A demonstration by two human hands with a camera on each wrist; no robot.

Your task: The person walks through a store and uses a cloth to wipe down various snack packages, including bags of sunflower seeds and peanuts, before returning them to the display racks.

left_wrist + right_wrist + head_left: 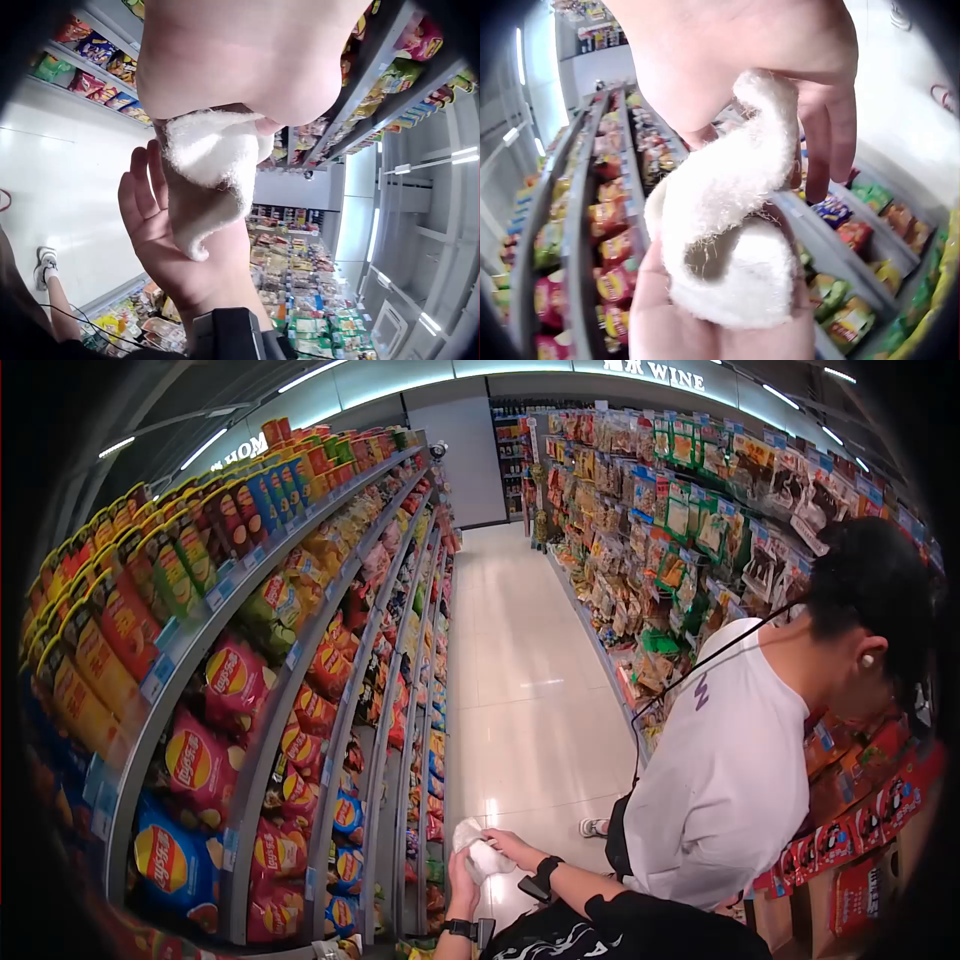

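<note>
A white fluffy cloth (481, 856) is bunched between my two hands low in the head view. My left hand (461, 878) holds it from below, the cloth (735, 225) lying on its palm (676, 330). My right hand (513, 846) grips the cloth from above, fingers (832, 142) curled over its top fold. In the left wrist view the cloth (210, 154) hangs from under my left hand (247, 52) and lies against my right hand (169, 240). Both wrists wear black bands.
Shelves of crisp bags (215, 690) line the left side of the aisle. Snack packets (690, 530) hang on the right. A person in a white T-shirt (725, 770) bends towards the right shelf, close to my right arm. Pale tiled floor (520, 660) runs ahead.
</note>
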